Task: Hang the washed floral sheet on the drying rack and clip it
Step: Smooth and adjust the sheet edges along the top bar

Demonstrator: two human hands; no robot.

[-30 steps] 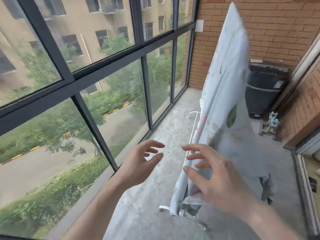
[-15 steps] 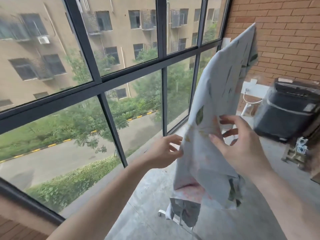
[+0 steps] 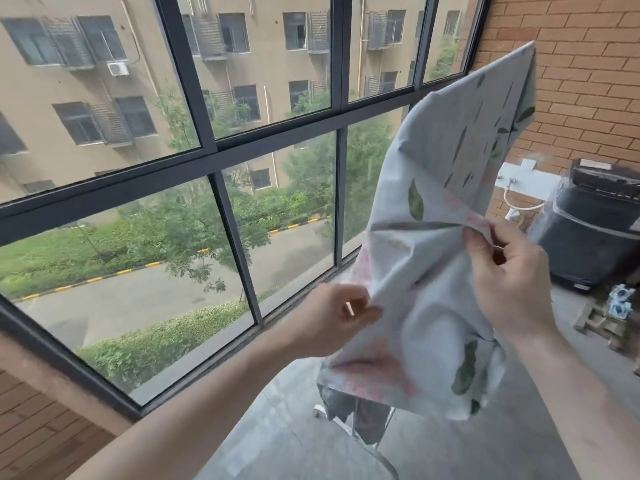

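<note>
The floral sheet (image 3: 446,188), pale blue-white with green leaves and pink blooms, hangs draped over the drying rack and rises toward the brick wall. My left hand (image 3: 332,320) pinches its near edge at the left. My right hand (image 3: 509,275) grips a fold of the sheet higher up on the right. Only the rack's white foot (image 3: 320,411) and lower legs show under the cloth; the top rail is hidden. No clip is in view.
A tall dark-framed window (image 3: 221,216) runs along the left. A brick wall (image 3: 588,64) closes the far end. A black machine (image 3: 588,230) stands at the right, with small items (image 3: 620,306) on the floor beside it.
Both hands went from hovering open in front of the sheet to taking hold of it. The view tilted up and the hands rose with the cloth.
</note>
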